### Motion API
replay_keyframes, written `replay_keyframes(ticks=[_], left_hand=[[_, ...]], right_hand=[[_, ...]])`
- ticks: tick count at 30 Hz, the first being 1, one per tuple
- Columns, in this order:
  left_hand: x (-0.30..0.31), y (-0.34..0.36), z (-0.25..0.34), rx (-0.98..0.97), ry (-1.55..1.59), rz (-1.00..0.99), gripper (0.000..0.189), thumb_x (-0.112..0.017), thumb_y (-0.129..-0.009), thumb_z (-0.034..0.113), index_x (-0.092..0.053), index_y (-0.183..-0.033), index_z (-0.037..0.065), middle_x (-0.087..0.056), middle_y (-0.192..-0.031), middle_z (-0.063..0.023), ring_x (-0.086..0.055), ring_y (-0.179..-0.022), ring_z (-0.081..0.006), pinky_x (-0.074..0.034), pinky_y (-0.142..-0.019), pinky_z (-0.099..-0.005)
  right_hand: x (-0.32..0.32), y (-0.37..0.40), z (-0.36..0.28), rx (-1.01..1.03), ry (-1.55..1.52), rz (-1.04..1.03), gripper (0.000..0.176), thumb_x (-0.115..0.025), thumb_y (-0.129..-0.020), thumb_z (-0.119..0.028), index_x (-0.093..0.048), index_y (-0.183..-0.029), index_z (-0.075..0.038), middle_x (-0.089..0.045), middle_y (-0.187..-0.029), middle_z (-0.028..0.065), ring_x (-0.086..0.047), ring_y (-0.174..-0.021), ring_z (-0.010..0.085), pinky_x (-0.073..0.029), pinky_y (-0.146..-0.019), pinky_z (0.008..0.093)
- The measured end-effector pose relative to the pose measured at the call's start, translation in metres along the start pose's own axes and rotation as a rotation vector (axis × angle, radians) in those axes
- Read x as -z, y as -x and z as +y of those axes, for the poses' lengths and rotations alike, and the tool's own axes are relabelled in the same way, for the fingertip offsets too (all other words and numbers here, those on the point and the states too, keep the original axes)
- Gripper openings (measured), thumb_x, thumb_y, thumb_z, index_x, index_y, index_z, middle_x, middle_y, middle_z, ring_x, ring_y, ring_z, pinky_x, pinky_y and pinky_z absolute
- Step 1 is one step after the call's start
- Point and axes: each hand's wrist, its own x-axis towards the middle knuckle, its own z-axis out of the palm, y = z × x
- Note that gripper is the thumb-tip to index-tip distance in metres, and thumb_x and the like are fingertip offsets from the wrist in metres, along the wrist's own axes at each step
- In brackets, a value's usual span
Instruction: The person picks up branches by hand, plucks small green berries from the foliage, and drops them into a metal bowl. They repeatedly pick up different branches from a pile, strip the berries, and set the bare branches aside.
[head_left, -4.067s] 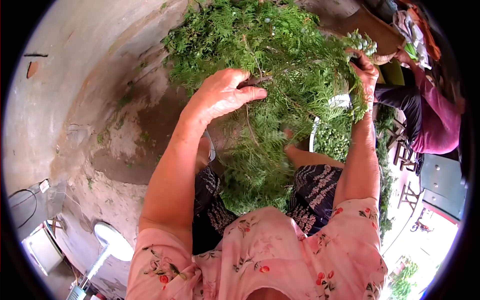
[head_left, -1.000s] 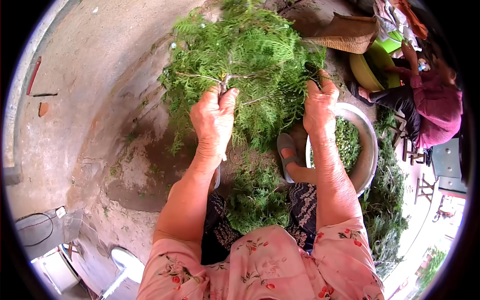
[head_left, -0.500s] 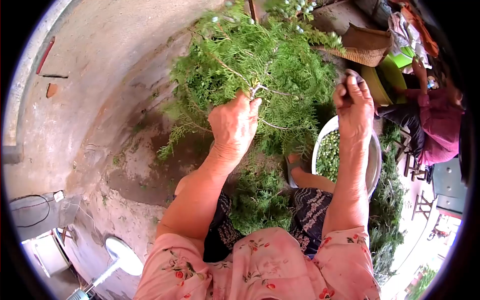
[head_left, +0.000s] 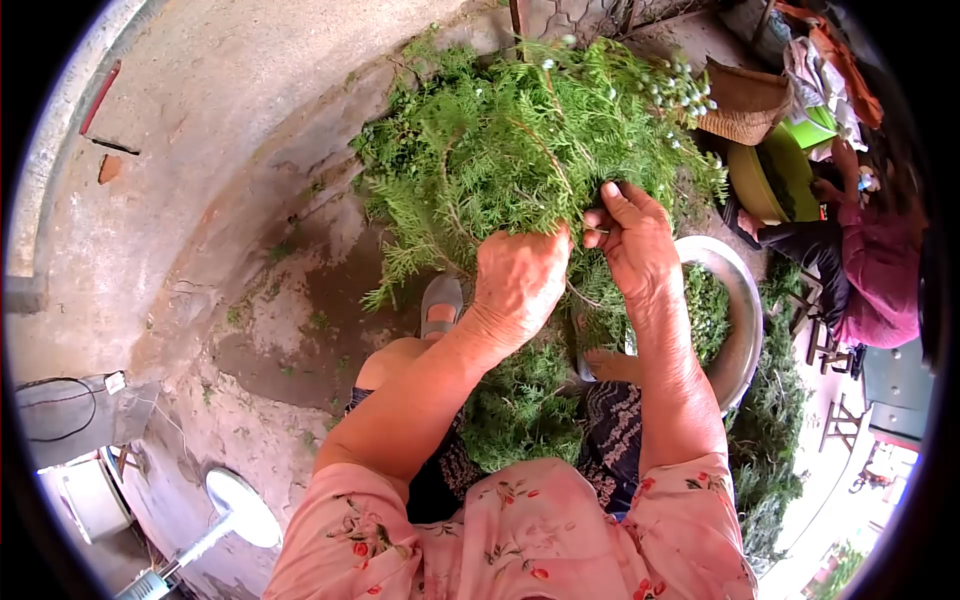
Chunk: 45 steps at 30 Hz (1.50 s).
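Note:
My left hand [head_left: 522,272] is closed around the stem of a leafy evergreen branch [head_left: 480,160] with flat, feathery green sprays. Pale blue-green cones [head_left: 685,95] hang at the branch's upper right. Right beside it, my right hand [head_left: 635,240] is pinched against the sprays, with something small and dark at its fingertips that I cannot make out. Below the right forearm stands a metal basin [head_left: 742,345], partly hidden by the arm, with small green cones [head_left: 706,310] in it. More cut greenery [head_left: 525,405] lies between my knees.
At the right sits another person in a purple shirt [head_left: 880,265], near a yellow-green tub [head_left: 755,185]. A woven basket [head_left: 745,100] lies beyond. Dark greenery [head_left: 770,430] is heaped along the basin's right side. A white fan-like disc [head_left: 245,508] stands at lower left.
My right hand has moved left and down from above the basin to the branch, next to my left hand. My left hand has shifted right and down with the branch, which has swung slightly.

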Motion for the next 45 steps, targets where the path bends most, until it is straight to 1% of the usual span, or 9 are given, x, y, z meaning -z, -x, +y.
replay_keyframes(ticks=[8,11,17,29,33,37,41,42,45], left_hand=[[-0.007,-0.008,-0.011,0.275,0.221,-0.014,0.053,-0.072,-0.066,0.045,-0.053,-0.090,0.001,-0.056,-0.063,-0.0101,-0.055,-0.053,-0.0177,-0.042,-0.042,-0.0280],[0.018,-0.025,-0.013,0.851,1.324,-0.175,0.033,-0.070,-0.074,0.024,-0.055,-0.090,0.000,-0.060,-0.071,-0.0054,-0.055,-0.060,-0.0126,-0.044,-0.050,-0.0282],[0.005,-0.028,-0.040,0.993,1.651,0.267,0.014,-0.061,-0.072,-0.006,-0.057,-0.083,0.002,-0.064,-0.080,-0.0120,-0.062,-0.071,-0.0175,-0.047,-0.066,-0.0284],[0.025,-0.029,-0.073,0.701,1.748,0.630,0.014,-0.059,-0.080,0.000,-0.060,-0.094,0.002,-0.065,-0.086,-0.0138,-0.063,-0.074,-0.0218,-0.051,-0.064,-0.0299],[0.031,-0.022,-0.088,0.779,1.366,0.787,0.021,-0.056,-0.083,0.003,-0.055,-0.104,0.000,-0.063,-0.092,-0.0123,-0.062,-0.081,-0.0207,-0.047,-0.075,-0.0318],[0.030,-0.019,-0.091,1.127,0.988,0.630,0.028,-0.062,-0.081,0.012,-0.054,-0.104,-0.002,-0.062,-0.096,-0.0090,-0.058,-0.083,-0.0165,-0.043,-0.080,-0.0312],[0.039,-0.018,-0.086,1.332,1.431,0.113,0.053,-0.069,-0.072,0.045,-0.056,-0.102,0.003,-0.059,-0.093,-0.0112,-0.056,-0.077,-0.0169,-0.043,-0.074,-0.0289],[0.038,-0.020,-0.083,1.364,1.329,0.100,0.052,-0.065,-0.074,0.047,-0.057,-0.101,0.003,-0.064,-0.089,-0.0081,-0.061,-0.067,-0.0167,-0.044,-0.055,-0.0247],[0.010,-0.017,-0.088,1.347,1.563,0.172,0.059,-0.065,-0.072,0.052,-0.055,-0.104,0.003,-0.063,-0.090,-0.0143,-0.064,-0.074,-0.0239,-0.049,-0.058,-0.0310]], right_hand=[[0.007,-0.005,0.005,-0.012,0.064,0.060,0.011,-0.052,-0.087,-0.009,-0.050,-0.084,0.002,-0.050,-0.056,0.0048,-0.046,-0.042,0.0125,-0.038,-0.037,0.0227],[0.005,-0.002,0.004,0.003,0.177,0.081,0.011,-0.052,-0.086,-0.007,-0.051,-0.086,0.004,-0.050,-0.057,0.0051,-0.047,-0.042,0.0124,-0.038,-0.036,0.0230],[0.001,0.002,0.004,0.007,0.312,0.008,0.011,-0.052,-0.085,-0.007,-0.051,-0.084,0.004,-0.051,-0.060,0.0054,-0.048,-0.044,0.0121,-0.039,-0.034,0.0243],[0.010,-0.005,0.007,-0.044,0.313,0.084,0.013,-0.052,-0.085,-0.007,-0.053,-0.085,0.006,-0.050,-0.059,0.0059,-0.048,-0.044,0.0128,-0.040,-0.035,0.0258],[0.014,-0.006,0.001,-0.044,0.256,0.107,0.011,-0.053,-0.086,-0.010,-0.049,-0.085,0.000,-0.044,-0.066,0.0017,-0.044,-0.052,0.0105,-0.037,-0.039,0.0246],[0.020,-0.009,-0.006,0.010,0.212,0.093,0.012,-0.053,-0.087,-0.011,-0.048,-0.087,0.000,-0.044,-0.066,0.0017,-0.043,-0.053,0.0107,-0.037,-0.041,0.0249],[0.020,-0.008,-0.008,0.024,0.199,0.084,0.011,-0.052,-0.087,-0.011,-0.048,-0.086,-0.001,-0.044,-0.066,0.0019,-0.043,-0.052,0.0107,-0.037,-0.041,0.0244],[0.020,-0.007,-0.008,0.022,0.199,0.090,0.011,-0.052,-0.087,-0.011,-0.048,-0.086,-0.001,-0.044,-0.066,0.0019,-0.043,-0.052,0.0106,-0.037,-0.040,0.0242],[0.017,-0.006,-0.007,0.019,0.191,0.090,0.011,-0.052,-0.087,-0.011,-0.048,-0.086,-0.001,-0.044,-0.065,0.0019,-0.043,-0.052,0.0104,-0.037,-0.040,0.0239]])
